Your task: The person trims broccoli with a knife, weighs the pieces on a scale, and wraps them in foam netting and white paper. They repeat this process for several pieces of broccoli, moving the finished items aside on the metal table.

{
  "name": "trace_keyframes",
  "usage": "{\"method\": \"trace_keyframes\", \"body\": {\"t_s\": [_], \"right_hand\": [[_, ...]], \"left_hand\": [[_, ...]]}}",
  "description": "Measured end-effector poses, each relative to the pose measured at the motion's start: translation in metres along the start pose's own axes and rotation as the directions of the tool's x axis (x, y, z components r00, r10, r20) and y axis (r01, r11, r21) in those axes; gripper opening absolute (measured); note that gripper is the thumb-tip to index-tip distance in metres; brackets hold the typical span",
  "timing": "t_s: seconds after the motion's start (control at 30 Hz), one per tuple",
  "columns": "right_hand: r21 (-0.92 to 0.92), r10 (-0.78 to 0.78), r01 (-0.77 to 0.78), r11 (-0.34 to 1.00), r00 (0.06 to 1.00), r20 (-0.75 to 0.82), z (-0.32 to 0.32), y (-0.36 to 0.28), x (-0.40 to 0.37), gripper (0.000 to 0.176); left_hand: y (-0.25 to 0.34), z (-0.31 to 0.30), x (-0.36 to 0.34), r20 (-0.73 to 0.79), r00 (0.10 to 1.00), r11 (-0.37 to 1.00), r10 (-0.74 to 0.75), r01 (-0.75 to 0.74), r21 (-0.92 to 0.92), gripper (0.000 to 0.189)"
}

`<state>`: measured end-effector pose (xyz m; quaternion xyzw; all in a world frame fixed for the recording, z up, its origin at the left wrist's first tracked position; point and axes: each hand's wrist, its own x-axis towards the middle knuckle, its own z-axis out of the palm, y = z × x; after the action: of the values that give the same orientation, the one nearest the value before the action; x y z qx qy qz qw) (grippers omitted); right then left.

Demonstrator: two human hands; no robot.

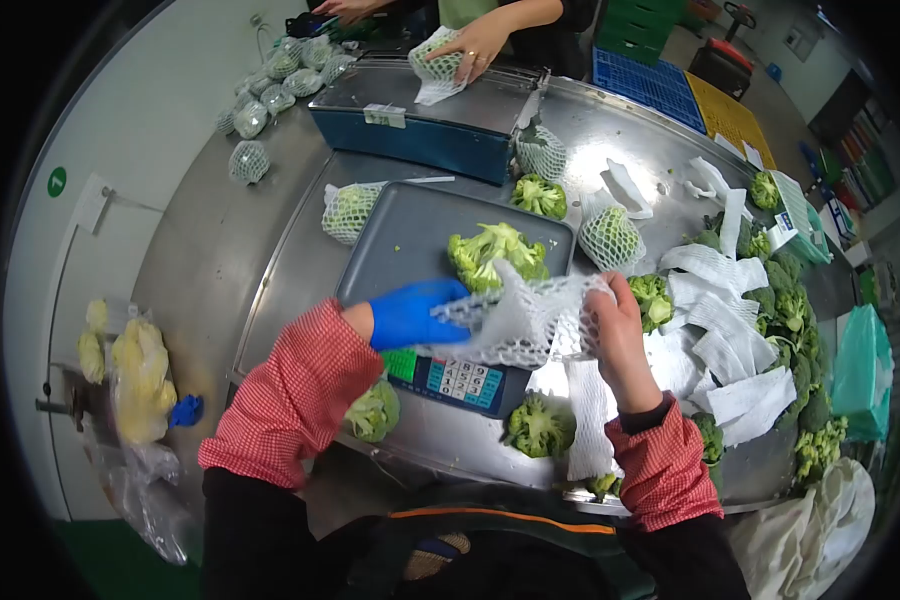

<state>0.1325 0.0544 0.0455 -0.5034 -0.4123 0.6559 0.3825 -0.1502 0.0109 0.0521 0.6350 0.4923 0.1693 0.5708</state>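
A white foam net sleeve [530,325] is stretched between my two hands above the front of a grey scale [400,235]. My left hand [418,312], in a blue glove, is at the sleeve's left end, with its fingers around the mesh. Bare, my right hand [620,335] pinches the other end of the sleeve. Just behind the sleeve, a trimmed broccoli head [500,252] lies on the scale's tray, partly covered by the mesh. The scale's keypad [463,383] shows below the sleeve.
Loose foam sleeves [710,300] and a broccoli pile [790,300] lie right. Netted broccoli [611,236] sits beside the scale. Across the table, a co-worker's hand [480,45] holds a netted head over a blue-sided machine [420,140]. Wrapped heads [250,118] are at the far left.
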Motion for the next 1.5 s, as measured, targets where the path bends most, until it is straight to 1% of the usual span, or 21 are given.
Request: {"method": "trace_keyframes", "body": {"t_s": [0.03, 0.07, 0.13, 0.23, 0.27, 0.33, 0.37, 0.47, 0.53, 0.6, 0.7, 0.77, 0.8, 0.87, 0.9, 1.1, 1.17, 1.2, 1.27, 1.4, 1.5], "right_hand": [[0.045, -0.025, 0.028, 0.999, 0.997, -0.071, 0.007, 0.004, 0.011, 0.017], [0.088, -0.046, 0.059, 0.994, 0.989, -0.143, 0.012, 0.008, 0.022, 0.019], [0.060, 0.028, -0.019, 0.998, 0.987, -0.160, 0.020, 0.015, 0.044, 0.023], [0.017, 0.164, -0.163, 0.986, 0.983, -0.076, 0.028, 0.027, 0.065, 0.050], [0.098, 0.190, -0.188, 0.977, 0.982, -0.015, 0.026, 0.040, 0.076, 0.052], [0.210, 0.224, -0.225, 0.952, 0.974, 0.029, 0.026, 0.048, 0.081, 0.054], [0.197, 0.230, -0.230, 0.953, 0.973, 0.026, 0.023, 0.049, 0.076, 0.053], [0.190, 0.217, -0.224, 0.956, 0.975, 0.055, 0.010, 0.050, 0.050, 0.048], [0.123, 0.235, -0.242, 0.962, 0.969, 0.074, 0.006, 0.039, 0.013, 0.045], [0.004, 0.233, -0.235, 0.972, 0.966, 0.114, -0.007, 0.049, -0.018, 0.044], [-0.195, 0.203, -0.169, 0.966, 0.963, 0.174, -0.015, 0.030, -0.055, 0.042], [-0.330, 0.238, -0.165, 0.929, 0.951, 0.197, -0.024, 0.025, -0.065, 0.041], [-0.405, -0.017, 0.153, 0.901, 0.947, 0.321, -0.032, 0.039, -0.063, 0.040], [0.189, 0.131, -0.194, 0.963, 0.944, 0.302, -0.022, 0.027, -0.077, 0.041], [0.489, 0.216, -0.393, 0.779, 0.900, 0.379, -0.013, 0.007, -0.084, 0.041], [0.694, 0.049, -0.440, 0.570, 0.861, 0.506, -0.014, 0.003, -0.080, 0.043], [0.570, -0.001, -0.447, 0.689, 0.786, 0.618, -0.005, 0.003, -0.079, 0.047], [0.459, 0.062, -0.455, 0.763, 0.759, 0.648, 0.002, 0.003, -0.079, 0.049], [0.325, 0.148, -0.467, 0.823, 0.727, 0.670, 0.005, 0.004, -0.080, 0.054], [0.441, -0.053, -0.302, 0.845, 0.773, 0.632, 0.010, -0.020, -0.081, 0.056], [0.665, -0.057, -0.336, 0.667, 0.867, 0.495, 0.004, -0.015, -0.078, 0.057]], "left_hand": [[-0.001, -0.016, 0.014, -0.168, 0.984, 0.971, 0.054, -0.013, 0.237, 0.042], [0.001, -0.031, 0.027, -0.309, 0.947, 0.988, -0.086, 0.121, 0.097, 0.045], [0.005, -0.057, 0.054, -0.534, 0.845, 0.907, 0.005, 0.221, 0.358, 0.052], [-0.060, -0.079, 0.131, -0.419, 0.847, 0.782, -0.328, 0.492, 0.382, 0.064], [-0.062, -0.074, 0.137, -0.420, 0.823, 0.855, -0.383, 0.488, 0.176, 0.065], [-0.066, -0.054, 0.139, -0.380, 0.780, 0.867, -0.497, 0.430, -0.252, 0.069], [-0.075, -0.045, 0.134, -0.286, 0.835, 0.825, -0.470, 0.299, -0.480, 0.067], [-0.023, 0.002, 0.080, -0.145, 0.899, 0.492, -0.412, 0.086, -0.867, 0.071], [-0.028, 0.025, 0.052, -0.082, 0.973, 0.267, -0.217, -0.022, -0.963, 0.056], [-0.025, 0.051, 0.021, 0.018, 0.984, -0.051, 0.177, 0.028, -0.998, 0.051], [-0.052, 0.101, -0.012, -0.120, 0.984, 0.266, -0.135, -0.080, -0.961, 0.049], [-0.044, 0.128, -0.028, 0.037, 0.966, -0.044, -0.256, 0.027, -0.999, 0.049], [-0.037, 0.137, -0.034, 0.122, 0.948, -0.201, -0.295, 0.063, -0.977, 0.049], [-0.030, 0.141, -0.043, 0.104, 0.976, -0.165, -0.190, 0.073, -0.984, 0.047], [-0.028, 0.141, -0.044, 0.096, 0.987, -0.141, -0.130, 0.077, -0.987, 0.046], [-0.005, 0.144, -0.047, 0.097, 0.972, -0.041, -0.214, 0.091, -0.995, 0.043], [-0.005, 0.151, -0.044, 0.027, 0.993, 0.040, -0.115, 0.032, -0.999, 0.042], [-0.002, 0.152, -0.040, 0.067, 0.998, -0.116, -0.017, 0.064, -0.991, 0.042], [0.021, 0.151, -0.037, 0.051, 0.987, -0.001, -0.149, 0.051, -0.999, 0.041], [0.016, 0.147, -0.038, 0.118, 0.985, -0.045, -0.129, 0.113, -0.993, 0.044], [0.004, 0.147, -0.040, 0.150, 0.970, -0.087, -0.192, 0.135, -0.987, 0.045]]}}
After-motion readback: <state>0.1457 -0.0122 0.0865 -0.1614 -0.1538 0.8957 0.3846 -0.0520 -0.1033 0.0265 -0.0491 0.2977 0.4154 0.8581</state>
